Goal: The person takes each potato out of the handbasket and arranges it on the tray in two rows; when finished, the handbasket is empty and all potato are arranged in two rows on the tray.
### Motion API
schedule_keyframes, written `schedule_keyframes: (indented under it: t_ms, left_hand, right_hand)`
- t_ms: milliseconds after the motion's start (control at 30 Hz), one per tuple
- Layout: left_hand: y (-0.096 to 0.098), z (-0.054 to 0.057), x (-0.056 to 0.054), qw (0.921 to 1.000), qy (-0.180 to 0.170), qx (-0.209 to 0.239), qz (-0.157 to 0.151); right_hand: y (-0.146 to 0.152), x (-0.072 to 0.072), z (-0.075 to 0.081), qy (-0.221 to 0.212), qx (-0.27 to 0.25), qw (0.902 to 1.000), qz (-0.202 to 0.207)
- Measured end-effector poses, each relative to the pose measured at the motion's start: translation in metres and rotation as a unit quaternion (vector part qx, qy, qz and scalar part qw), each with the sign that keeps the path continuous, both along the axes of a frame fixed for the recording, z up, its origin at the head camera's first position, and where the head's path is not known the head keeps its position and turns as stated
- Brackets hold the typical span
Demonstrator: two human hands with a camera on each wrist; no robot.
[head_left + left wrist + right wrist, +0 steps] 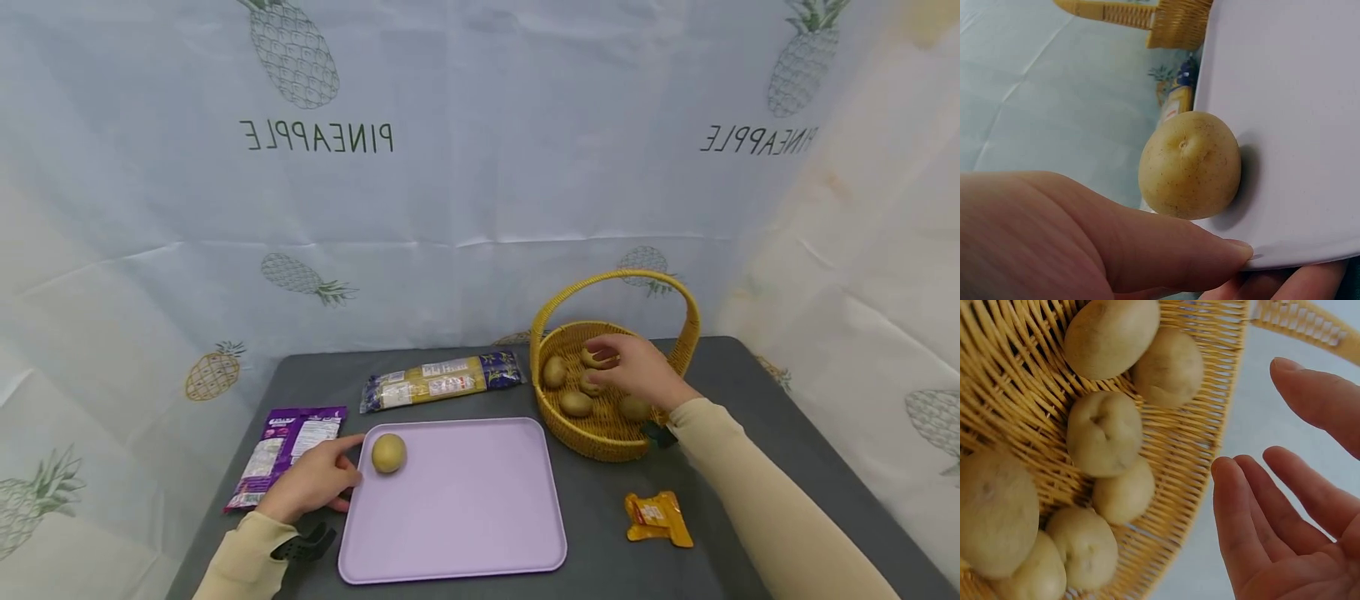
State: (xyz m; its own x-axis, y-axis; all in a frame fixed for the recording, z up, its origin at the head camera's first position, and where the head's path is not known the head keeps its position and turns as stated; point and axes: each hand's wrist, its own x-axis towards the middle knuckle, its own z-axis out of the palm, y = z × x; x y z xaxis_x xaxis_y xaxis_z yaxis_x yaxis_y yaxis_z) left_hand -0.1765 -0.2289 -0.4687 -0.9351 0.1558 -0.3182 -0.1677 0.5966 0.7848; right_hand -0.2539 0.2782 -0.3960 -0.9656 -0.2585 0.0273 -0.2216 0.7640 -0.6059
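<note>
A lilac tray (465, 500) lies on the dark table with one round potato (388, 453) near its far left corner. My left hand (318, 477) grips the tray's left edge; in the left wrist view the thumb (1179, 253) lies at the rim and fingers show below it. To the right stands a yellow wicker basket (600, 450) with a tall handle, holding several potatoes (1105, 434). My right hand (637, 367) is over the basket, its fingers apart and nothing between them. In the head view it hides part of the basket's inside.
Behind the tray lies a long packet of yellow noodles or pasta (450, 379). A purple bag (288, 450) sits left of the tray, under the left hand's side. An orange wrapped packet (658, 518) lies in front of the basket. A pineapple-print cloth (465, 183) hangs behind the table.
</note>
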Motion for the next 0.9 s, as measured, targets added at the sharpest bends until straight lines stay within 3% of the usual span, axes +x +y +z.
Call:
schedule_keyframes:
  t_ms: [167,333,900]
  left_hand:
    - [0.000,-0.001,0.000,1.0000,0.005,0.005,-0.001]
    - [-0.001,-0.001,-0.001,1.0000,0.002,0.001,-0.001]
    - [-0.001,-0.001,-0.001,1.0000,0.001,-0.002,0.003]
  right_hand:
    - [-0.011,-0.025,-0.014,-0.036,0.005,0.9993,0.011]
    - [-0.019,-0.041,-0.025,-0.057,0.022,0.9981,0.011]
    - [-0.028,-0.061,-0.046,-0.065,0.052,0.9964,0.015]
